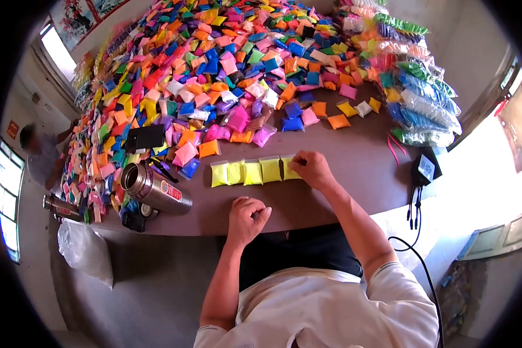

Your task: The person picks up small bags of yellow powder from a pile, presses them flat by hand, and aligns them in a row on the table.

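Several small bright yellow packets (252,172) lie side by side in a row on the brown table, their clear top edges facing away from me. At the right end of the row, my right hand (312,168) has its fingers closed on the edge of the last yellow packet (289,167), partly covering it. Below the row, near the table's front edge, my left hand (248,219) is curled into a loose fist, apart from the packets. Nothing shows between its thumb and fingers.
A huge heap of colourful packets (214,69) covers the table's back and left. A steel flask (156,188) lies at left, near a black phone (145,138). Stacked bagged packets (426,104) and a black box with cables (426,167) are at right. Another person (40,153) is far left.
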Tool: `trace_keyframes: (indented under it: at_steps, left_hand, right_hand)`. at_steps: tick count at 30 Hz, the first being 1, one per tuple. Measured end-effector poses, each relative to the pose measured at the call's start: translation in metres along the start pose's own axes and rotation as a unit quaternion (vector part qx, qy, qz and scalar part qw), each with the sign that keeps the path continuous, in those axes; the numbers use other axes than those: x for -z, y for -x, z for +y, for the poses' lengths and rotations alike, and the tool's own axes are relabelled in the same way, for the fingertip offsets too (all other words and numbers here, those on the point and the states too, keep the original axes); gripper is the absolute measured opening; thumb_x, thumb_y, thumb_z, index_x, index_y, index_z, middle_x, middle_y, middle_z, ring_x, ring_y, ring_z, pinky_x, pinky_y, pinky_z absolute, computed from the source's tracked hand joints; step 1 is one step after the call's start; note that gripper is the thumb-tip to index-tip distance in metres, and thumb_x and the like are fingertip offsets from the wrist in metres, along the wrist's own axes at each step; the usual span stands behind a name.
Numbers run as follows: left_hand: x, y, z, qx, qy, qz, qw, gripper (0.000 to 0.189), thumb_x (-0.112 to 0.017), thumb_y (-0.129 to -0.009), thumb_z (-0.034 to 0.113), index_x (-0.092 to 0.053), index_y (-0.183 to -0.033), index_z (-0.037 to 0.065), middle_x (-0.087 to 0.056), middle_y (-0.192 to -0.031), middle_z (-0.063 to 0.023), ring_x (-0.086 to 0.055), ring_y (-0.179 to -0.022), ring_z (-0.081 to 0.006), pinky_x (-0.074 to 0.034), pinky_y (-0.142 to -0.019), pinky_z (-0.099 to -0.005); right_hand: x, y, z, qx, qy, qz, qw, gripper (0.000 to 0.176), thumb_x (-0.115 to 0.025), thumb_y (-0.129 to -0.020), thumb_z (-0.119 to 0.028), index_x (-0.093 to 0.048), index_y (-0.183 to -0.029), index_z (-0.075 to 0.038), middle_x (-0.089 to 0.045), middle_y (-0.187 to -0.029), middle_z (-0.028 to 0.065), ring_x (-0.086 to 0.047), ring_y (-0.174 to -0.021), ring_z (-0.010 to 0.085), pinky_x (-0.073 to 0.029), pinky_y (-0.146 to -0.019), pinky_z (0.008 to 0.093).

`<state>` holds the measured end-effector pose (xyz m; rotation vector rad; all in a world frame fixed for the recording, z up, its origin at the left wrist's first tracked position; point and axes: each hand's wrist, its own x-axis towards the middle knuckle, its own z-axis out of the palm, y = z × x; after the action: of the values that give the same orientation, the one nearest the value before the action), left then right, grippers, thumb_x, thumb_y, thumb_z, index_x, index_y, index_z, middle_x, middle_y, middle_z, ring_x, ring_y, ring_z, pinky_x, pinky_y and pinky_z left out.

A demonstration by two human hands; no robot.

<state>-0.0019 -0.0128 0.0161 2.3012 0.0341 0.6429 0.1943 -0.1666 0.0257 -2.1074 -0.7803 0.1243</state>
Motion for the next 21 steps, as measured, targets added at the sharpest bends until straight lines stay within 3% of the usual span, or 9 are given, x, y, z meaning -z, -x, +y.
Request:
trace_keyframes:
  at_steps: [2, 5, 7, 13, 17, 19, 21]
  left_hand:
    - [-0.001, -0.001, -0.002, 0.007, -0.001, -0.006, 1.000, 0.024, -0.069, -0.084, 0.024, -0.064, -0.074, 0.002, -0.067, -0.078, -0.0086, -0.064, -0.079, -0.0260, -0.045, -0.090, -0.0393]
    - [-0.002, 0.000, -0.003, 0.004, -0.002, -0.008, 1.000, 0.023, -0.069, -0.084, 0.023, -0.065, -0.073, 0.003, -0.067, -0.078, -0.0082, -0.064, -0.079, -0.0259, -0.045, -0.089, -0.0392]
    - [-0.001, -0.001, -0.002, -0.001, -0.008, -0.002, 1.000, 0.021, -0.070, -0.082, 0.022, -0.065, -0.073, 0.003, -0.067, -0.078, -0.0079, -0.064, -0.079, -0.0256, -0.046, -0.088, -0.0390]
    - [-0.002, -0.001, -0.001, 0.016, -0.002, 0.004, 1.000, 0.015, -0.074, -0.077, 0.016, -0.065, -0.071, 0.006, -0.068, -0.079, -0.0073, -0.063, -0.076, -0.0249, -0.046, -0.086, -0.0379]
    - [-0.003, 0.000, -0.003, 0.010, 0.003, 0.007, 1.000, 0.014, -0.075, -0.075, 0.014, -0.063, -0.072, 0.009, -0.066, -0.076, -0.0038, -0.062, -0.074, -0.0230, -0.045, -0.085, -0.0375]
    - [-0.001, -0.002, -0.002, -0.004, -0.001, 0.015, 1.000, 0.014, -0.074, -0.076, 0.013, -0.062, -0.071, 0.010, -0.065, -0.073, -0.0023, -0.061, -0.072, -0.0225, -0.045, -0.083, -0.0383]
    - [0.001, -0.003, -0.001, 0.012, 0.014, -0.017, 1.000, 0.015, -0.074, -0.077, 0.013, -0.060, -0.072, 0.010, -0.062, -0.071, -0.0027, -0.060, -0.067, -0.0226, -0.045, -0.089, -0.0407]
  right_hand:
    - [-0.001, -0.014, -0.003, 0.057, -0.043, 0.097, 0.993, 0.014, -0.062, -0.083, -0.014, -0.065, -0.080, -0.001, -0.064, -0.072, 0.0190, -0.064, -0.071, 0.0366, -0.050, -0.066, 0.0393]
    - [0.003, -0.056, -0.012, 0.046, -0.042, 0.150, 0.987, 0.014, -0.060, -0.083, -0.013, -0.066, -0.084, -0.001, -0.063, -0.072, 0.0202, -0.064, -0.071, 0.0373, -0.050, -0.068, 0.0404]
    - [0.006, -0.094, -0.012, 0.093, -0.007, 0.181, 0.979, 0.015, -0.059, -0.085, -0.015, -0.066, -0.087, -0.002, -0.064, -0.074, 0.0203, -0.064, -0.074, 0.0385, -0.050, -0.068, 0.0419]
    - [0.009, -0.188, -0.020, 0.089, -0.100, 0.170, 0.976, 0.017, -0.058, -0.087, -0.017, -0.062, -0.081, -0.001, -0.065, -0.079, 0.0209, -0.065, -0.079, 0.0400, -0.049, -0.068, 0.0438]
    - [0.000, -0.238, -0.009, 0.066, -0.051, 0.134, 0.987, 0.014, -0.055, -0.087, -0.016, -0.064, -0.086, -0.005, -0.066, -0.086, 0.0217, -0.064, -0.085, 0.0416, -0.050, -0.070, 0.0455]
    - [-0.007, -0.253, -0.005, 0.063, 0.050, 0.154, 0.985, 0.016, -0.052, -0.087, -0.017, -0.064, -0.087, -0.007, -0.066, -0.089, 0.0215, -0.063, -0.087, 0.0421, -0.050, -0.073, 0.0481]
    - [-0.018, -0.265, 0.002, 0.049, 0.043, 0.129, 0.989, 0.018, -0.051, -0.088, -0.019, -0.064, -0.088, -0.008, -0.066, -0.092, 0.0212, -0.063, -0.090, 0.0424, -0.050, -0.076, 0.0496]
